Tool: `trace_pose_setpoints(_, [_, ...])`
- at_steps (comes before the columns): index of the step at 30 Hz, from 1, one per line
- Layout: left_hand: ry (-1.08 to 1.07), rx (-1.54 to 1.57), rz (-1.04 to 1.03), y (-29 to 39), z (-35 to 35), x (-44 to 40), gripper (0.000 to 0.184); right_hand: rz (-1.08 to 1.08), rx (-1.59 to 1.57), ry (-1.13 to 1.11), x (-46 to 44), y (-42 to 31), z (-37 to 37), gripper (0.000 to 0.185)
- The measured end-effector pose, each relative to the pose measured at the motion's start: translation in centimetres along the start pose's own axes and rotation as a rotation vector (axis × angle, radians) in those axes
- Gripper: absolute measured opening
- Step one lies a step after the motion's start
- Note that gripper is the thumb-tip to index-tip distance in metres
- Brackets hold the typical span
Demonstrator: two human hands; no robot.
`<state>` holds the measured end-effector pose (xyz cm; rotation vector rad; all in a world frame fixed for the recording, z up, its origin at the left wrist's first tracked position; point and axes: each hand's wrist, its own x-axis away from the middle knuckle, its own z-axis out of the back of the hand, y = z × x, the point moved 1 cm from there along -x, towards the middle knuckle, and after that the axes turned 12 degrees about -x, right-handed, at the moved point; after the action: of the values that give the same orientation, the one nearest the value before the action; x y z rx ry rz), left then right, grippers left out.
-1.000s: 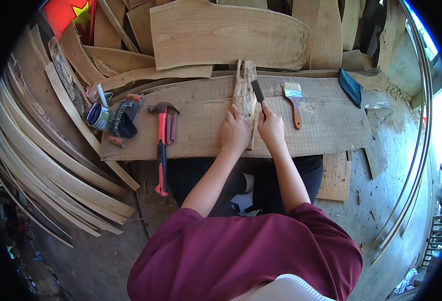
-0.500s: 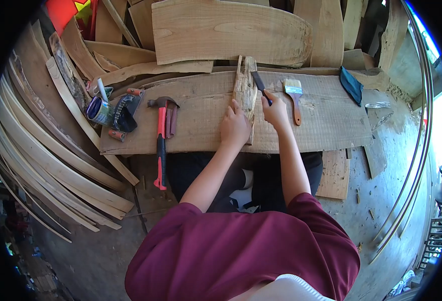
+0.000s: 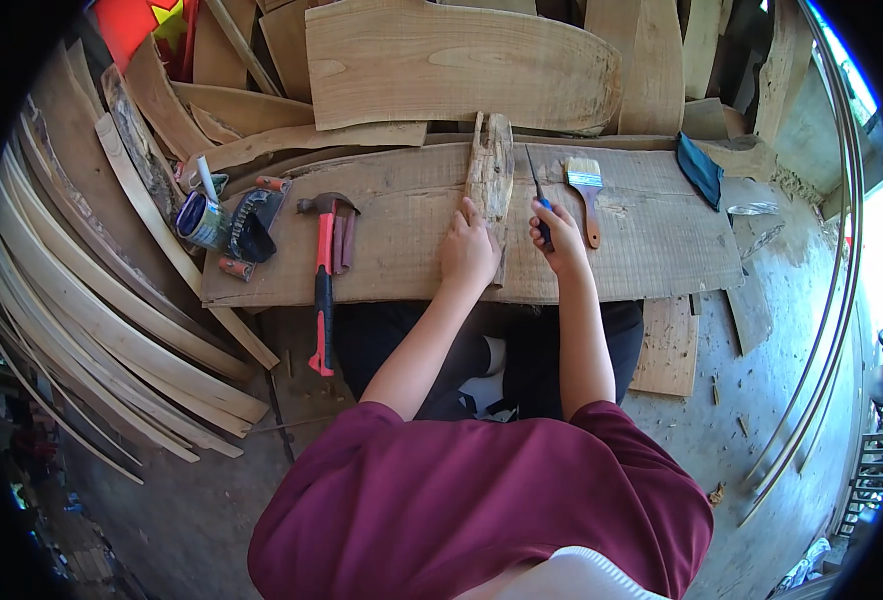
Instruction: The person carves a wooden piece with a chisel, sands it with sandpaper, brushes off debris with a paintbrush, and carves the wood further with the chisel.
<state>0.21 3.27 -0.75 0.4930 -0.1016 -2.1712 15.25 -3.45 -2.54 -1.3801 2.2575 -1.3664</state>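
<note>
A rough, weathered wood piece point(image 3: 491, 175) lies lengthwise on the wide plank point(image 3: 401, 220). My left hand point(image 3: 469, 248) grips its near part, fingers pressed on it. Just to the right, my right hand point(image 3: 559, 236) is closed round the blue handle of a flat file point(image 3: 534, 172), whose dark blade points away from me and shows its narrow edge. The file is apart from the wood piece. A paintbrush point(image 3: 590, 205) with a brown handle lies beside my right hand.
A red and black hammer point(image 3: 323, 280) lies on the plank's left part, near a black and orange tool point(image 3: 252, 225) and an open can point(image 3: 201, 220). A teal cloth point(image 3: 699, 172) is at the right. Curved wood strips point(image 3: 131, 330) fill the left side; a large board point(image 3: 461, 68) stands behind.
My right hand has moved right and slightly toward me, taking the file off the wood piece and turning its blade edge-up. My left hand has stayed on the wood piece.
</note>
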Motion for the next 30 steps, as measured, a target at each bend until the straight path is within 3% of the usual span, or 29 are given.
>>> trace_pose_setpoints(4, [-0.093, 0.02, 0.017, 0.1, 0.4, -0.2, 0.058, 0.006, 0.069, 0.0, 2.0, -0.3, 0.0, 0.025])
trace_pose_setpoints(10, [-0.065, 0.018, 0.017, 0.0, 0.2, 0.0, 0.058, -0.219, -0.185, -0.224, 4.2, -1.5, -1.2, 0.028])
trace_pose_setpoints(12, [-0.059, 0.026, 0.016, 0.0, 0.0, -0.1, 0.058, -0.169, 0.108, -0.114, 4.0, -1.5, -1.7, 0.028])
trace_pose_setpoints(13, [-0.027, 0.025, 0.013, 0.0, -0.2, 0.0, 0.055, -0.168, 0.109, -0.115, 3.7, -1.3, -1.7, 0.028])
trace_pose_setpoints(15, [0.006, 0.025, 0.009, -0.1, -0.2, 0.1, 0.052, -0.012, 0.443, 0.043, 2.8, -0.8, -1.6, 0.029])
trace_pose_setpoints(16, [-0.016, 0.032, 0.004, -0.1, 0.0, 0.1, 0.052, -0.011, 0.444, 0.042, 2.7, -0.4, -1.6, 0.029])
trace_pose_setpoints(18, [-0.037, 0.041, 0.0, -0.1, 0.3, 0.0, 0.052, 0.313, 0.781, 0.128, 2.9, 0.0, -1.6, 0.031])
trace_pose_setpoints(19, [-0.029, 0.041, -0.013, -0.1, 0.3, 0.0, 0.052, 0.313, 0.782, 0.129, 3.2, 0.2, -1.7, 0.031])
trace_pose_setpoints(21, [-0.026, 0.041, -0.028, -0.1, 0.2, 0.1, 0.052, 0.645, 1.012, 0.168, 4.2, 0.3, -1.9, 0.032])
trace_pose_setpoints(30, [-0.02, 0.057, -0.034, 0.0, 0.1, -0.1, 0.05, 0.542, 1.009, 0.222, 5.9, 0.6, -2.8, 0.032])
